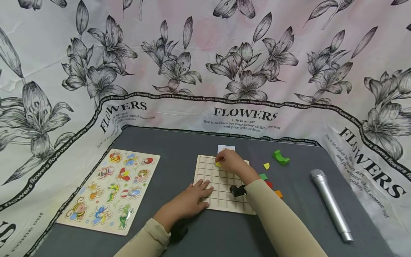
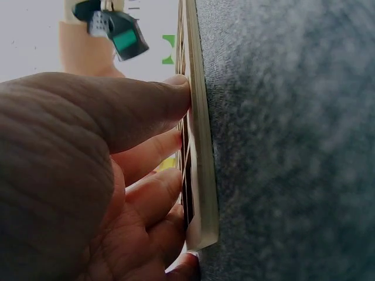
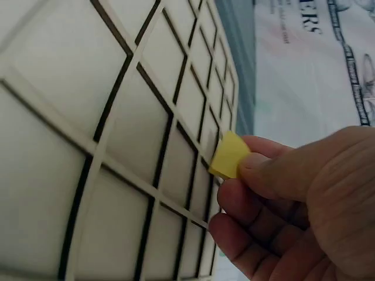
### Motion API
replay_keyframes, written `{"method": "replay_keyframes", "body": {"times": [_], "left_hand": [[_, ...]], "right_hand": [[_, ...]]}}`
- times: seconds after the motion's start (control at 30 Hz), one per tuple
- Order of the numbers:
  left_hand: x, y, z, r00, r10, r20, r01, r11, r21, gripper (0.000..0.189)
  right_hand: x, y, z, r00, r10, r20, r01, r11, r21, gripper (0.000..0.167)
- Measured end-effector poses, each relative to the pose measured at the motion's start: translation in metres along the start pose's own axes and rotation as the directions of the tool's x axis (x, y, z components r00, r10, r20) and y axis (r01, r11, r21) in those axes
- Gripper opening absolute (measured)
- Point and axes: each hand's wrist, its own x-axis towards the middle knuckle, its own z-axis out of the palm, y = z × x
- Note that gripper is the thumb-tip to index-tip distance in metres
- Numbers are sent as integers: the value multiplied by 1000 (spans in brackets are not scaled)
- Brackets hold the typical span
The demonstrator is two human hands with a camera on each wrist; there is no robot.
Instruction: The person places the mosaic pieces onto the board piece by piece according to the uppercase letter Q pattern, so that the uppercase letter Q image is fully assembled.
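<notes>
A square wooden board [image 1: 218,185] with a raised grid lies flat on the grey table. My right hand [image 1: 232,162] is over the board's far edge and pinches a small yellow block [image 3: 229,155] between thumb and fingertips. In the right wrist view, that block sits close to the grid cells; whether it touches them I cannot tell. My left hand [image 1: 189,200] rests on the board's near left part with fingers spread. Its thumb [image 2: 167,99] lies along the board's edge in the left wrist view.
Right of the board lie a green arch block [image 1: 281,158], another yellow piece [image 1: 266,166], a green piece [image 1: 263,176], a red piece [image 1: 269,184] and an orange piece [image 1: 278,193]. A silver microphone [image 1: 332,205] is farther right, an insect picture board [image 1: 109,192] left, a white card [image 1: 226,147] behind.
</notes>
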Motion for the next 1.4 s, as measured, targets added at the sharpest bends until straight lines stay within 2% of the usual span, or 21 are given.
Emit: {"method": "replay_keyframes", "body": {"times": [0.17,0.37,0.77,1.0,1.17,1.3,1.4], "left_hand": [[2,2,0,1000,2,5,-2,1000,6,59],[2,0,1,1000,-6,10,6,1000,17,60],[0,3,-1,1000,0,1,0,1000,13,59],[0,5,-1,1000,3,2,-3,1000,6,60],[2,5,1,1000,-6,6,6,1000,8,59],[2,4,2,1000,-2,0,2,1000,5,60],[2,2,2,1000,2,-3,-2,1000,8,60]], "right_hand": [[9,0,5,1000,-17,9,17,999,-44,20],[13,0,10,998,-54,17,54,998,-12,23],[10,3,18,999,-33,0,33,999,-1,20],[4,4,17,999,-46,-24,46,999,1,17],[-11,15,-1,995,6,-96,0,998,64,18],[-31,41,-32,985,68,-159,-55,995,84,24],[-54,64,-55,975,131,-178,-121,990,68,26]]}}
